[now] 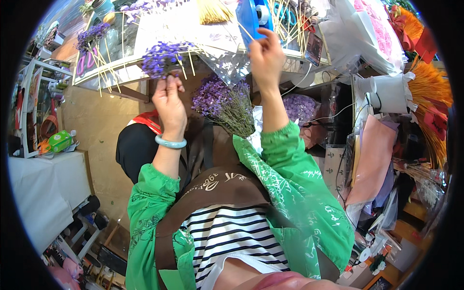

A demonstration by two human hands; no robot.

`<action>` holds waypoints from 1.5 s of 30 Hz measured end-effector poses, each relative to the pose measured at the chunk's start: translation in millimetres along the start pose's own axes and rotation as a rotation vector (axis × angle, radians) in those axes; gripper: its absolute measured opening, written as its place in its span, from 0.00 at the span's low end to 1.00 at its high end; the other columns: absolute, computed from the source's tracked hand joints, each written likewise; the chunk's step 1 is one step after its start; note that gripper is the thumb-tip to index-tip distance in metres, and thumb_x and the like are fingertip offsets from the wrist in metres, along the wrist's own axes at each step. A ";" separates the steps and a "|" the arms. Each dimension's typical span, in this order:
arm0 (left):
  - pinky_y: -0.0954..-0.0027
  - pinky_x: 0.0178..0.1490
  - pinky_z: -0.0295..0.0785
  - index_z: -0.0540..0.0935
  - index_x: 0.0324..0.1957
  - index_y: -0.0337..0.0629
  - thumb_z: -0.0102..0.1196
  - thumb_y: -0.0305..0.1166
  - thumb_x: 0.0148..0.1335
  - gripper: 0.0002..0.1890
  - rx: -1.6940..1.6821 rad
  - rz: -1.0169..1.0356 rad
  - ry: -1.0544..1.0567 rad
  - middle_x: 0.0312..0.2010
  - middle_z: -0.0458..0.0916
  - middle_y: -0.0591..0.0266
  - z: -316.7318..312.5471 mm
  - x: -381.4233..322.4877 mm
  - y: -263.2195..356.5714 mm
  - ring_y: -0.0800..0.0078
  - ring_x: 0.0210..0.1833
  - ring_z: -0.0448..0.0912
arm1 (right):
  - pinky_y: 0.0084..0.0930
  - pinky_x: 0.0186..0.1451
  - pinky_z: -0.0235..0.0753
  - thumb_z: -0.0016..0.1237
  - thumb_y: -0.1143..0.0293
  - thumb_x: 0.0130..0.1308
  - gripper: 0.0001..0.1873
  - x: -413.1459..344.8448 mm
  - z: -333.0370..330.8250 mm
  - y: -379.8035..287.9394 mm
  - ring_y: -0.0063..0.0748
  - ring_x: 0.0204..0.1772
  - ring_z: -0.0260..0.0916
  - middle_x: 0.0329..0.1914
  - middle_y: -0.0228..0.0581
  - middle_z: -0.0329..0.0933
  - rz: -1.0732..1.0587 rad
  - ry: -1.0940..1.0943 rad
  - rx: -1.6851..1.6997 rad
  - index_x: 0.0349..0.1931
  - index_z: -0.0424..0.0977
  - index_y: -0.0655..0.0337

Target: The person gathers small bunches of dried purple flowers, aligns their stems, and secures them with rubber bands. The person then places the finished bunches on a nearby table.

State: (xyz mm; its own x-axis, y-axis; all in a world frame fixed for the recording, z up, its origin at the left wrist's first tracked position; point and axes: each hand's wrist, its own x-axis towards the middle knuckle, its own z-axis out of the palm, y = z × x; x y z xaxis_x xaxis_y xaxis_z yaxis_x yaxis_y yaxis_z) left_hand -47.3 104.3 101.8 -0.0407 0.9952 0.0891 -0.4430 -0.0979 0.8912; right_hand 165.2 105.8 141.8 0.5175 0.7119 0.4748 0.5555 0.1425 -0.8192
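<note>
My left hand (169, 99), with a pale bangle at the wrist, pinches a small bunch of purple dried flowers (160, 59) by its base at the table's front edge. Raised over that edge, my right hand (267, 59) has thumb and fingers together around the end of a thin wooden stick (246, 31). Just beyond it stands a blue tape dispenser (247, 16) with a tape roll (262, 15). A larger bunch of purple dried flowers (223, 99) lies across my lap, stems toward my right. Crinkled clear film (228, 67) hangs between my hands.
On the table, pink-handled scissors (86, 61) lie beside a finished purple sprig (92, 34) on sticks. A sheaf of straw-coloured sticks (214, 12) lies at the back. At right are a phone (314, 49) with a cable, a wrapped pink bouquet (377, 32) and wrapping sheets (373, 159).
</note>
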 end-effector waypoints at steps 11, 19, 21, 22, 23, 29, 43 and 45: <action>0.80 0.33 0.66 0.76 0.43 0.31 0.45 0.31 0.67 0.12 0.078 0.233 0.002 0.27 0.75 0.66 17.7 11.7 32.0 0.83 0.28 0.68 | 0.11 0.28 0.67 0.43 0.83 0.60 0.06 -69.5 -131.3 -51.3 0.17 0.26 0.67 0.26 0.36 0.72 0.219 -0.199 0.433 0.38 0.69 0.69; 0.78 0.38 0.68 0.75 0.36 0.36 0.47 0.31 0.66 0.08 -0.283 -0.037 0.214 0.30 0.74 0.64 -15.8 27.5 25.5 0.79 0.33 0.71 | 0.15 0.35 0.74 0.42 0.79 0.63 0.14 -137.9 -54.3 -31.5 0.20 0.30 0.73 0.29 0.35 0.74 0.577 -0.647 0.661 0.50 0.69 0.67; 0.78 0.36 0.67 0.75 0.41 0.35 0.46 0.31 0.66 0.10 -0.312 -0.083 0.246 0.30 0.75 0.65 -23.8 30.3 20.1 0.79 0.31 0.71 | 0.16 0.32 0.74 0.41 0.80 0.62 0.14 -150.3 -43.3 -30.4 0.18 0.28 0.73 0.27 0.34 0.74 0.584 -0.841 0.448 0.49 0.70 0.69; 0.79 0.35 0.67 0.75 0.43 0.35 0.46 0.31 0.66 0.11 -0.336 -0.101 0.234 0.29 0.75 0.66 -27.0 32.4 17.6 0.80 0.31 0.70 | 0.16 0.31 0.74 0.41 0.80 0.62 0.14 -155.4 -40.4 -31.2 0.18 0.27 0.73 0.26 0.33 0.74 0.545 -0.881 0.452 0.48 0.70 0.69; 0.79 0.34 0.67 0.75 0.44 0.34 0.45 0.31 0.67 0.11 -0.353 -0.115 0.272 0.30 0.74 0.66 -30.4 35.4 16.0 0.80 0.31 0.70 | 0.16 0.30 0.73 0.41 0.80 0.61 0.14 -158.5 -38.6 -31.7 0.18 0.26 0.72 0.25 0.33 0.73 0.527 -0.921 0.429 0.48 0.70 0.70; 0.78 0.37 0.67 0.72 0.48 0.32 0.40 0.30 0.68 0.13 -0.303 -0.103 0.438 0.31 0.70 0.64 -43.2 43.1 14.8 0.78 0.33 0.66 | 0.20 0.31 0.74 0.45 0.80 0.57 0.13 -157.9 -39.1 -33.9 0.27 0.26 0.74 0.27 0.39 0.75 0.388 -0.661 0.388 0.44 0.72 0.68; 0.80 0.30 0.60 0.73 0.48 0.32 0.45 0.31 0.67 0.13 -0.289 -0.033 0.169 0.30 0.71 0.66 -33.7 30.3 16.5 0.82 0.30 0.65 | 0.28 0.34 0.73 0.47 0.76 0.55 0.10 -168.0 -29.9 -30.7 0.39 0.30 0.75 0.31 0.47 0.76 0.272 -0.835 0.107 0.39 0.74 0.65; 0.80 0.29 0.59 0.73 0.48 0.31 0.44 0.31 0.67 0.13 -0.280 -0.026 0.204 0.30 0.71 0.67 -36.4 32.9 20.6 0.82 0.29 0.64 | 0.24 0.34 0.74 0.47 0.77 0.56 0.10 -154.6 -31.4 -30.6 0.32 0.30 0.76 0.30 0.45 0.77 0.239 -0.855 0.052 0.39 0.74 0.65</action>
State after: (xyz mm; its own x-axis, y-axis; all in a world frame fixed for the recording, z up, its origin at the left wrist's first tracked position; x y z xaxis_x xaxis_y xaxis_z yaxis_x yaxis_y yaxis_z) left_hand -90.4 135.2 106.9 -0.1917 0.9803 -0.0476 -0.6733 -0.0961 0.7331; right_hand 88.6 -30.2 103.5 -0.0590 0.9936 -0.0965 0.4538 -0.0594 -0.8891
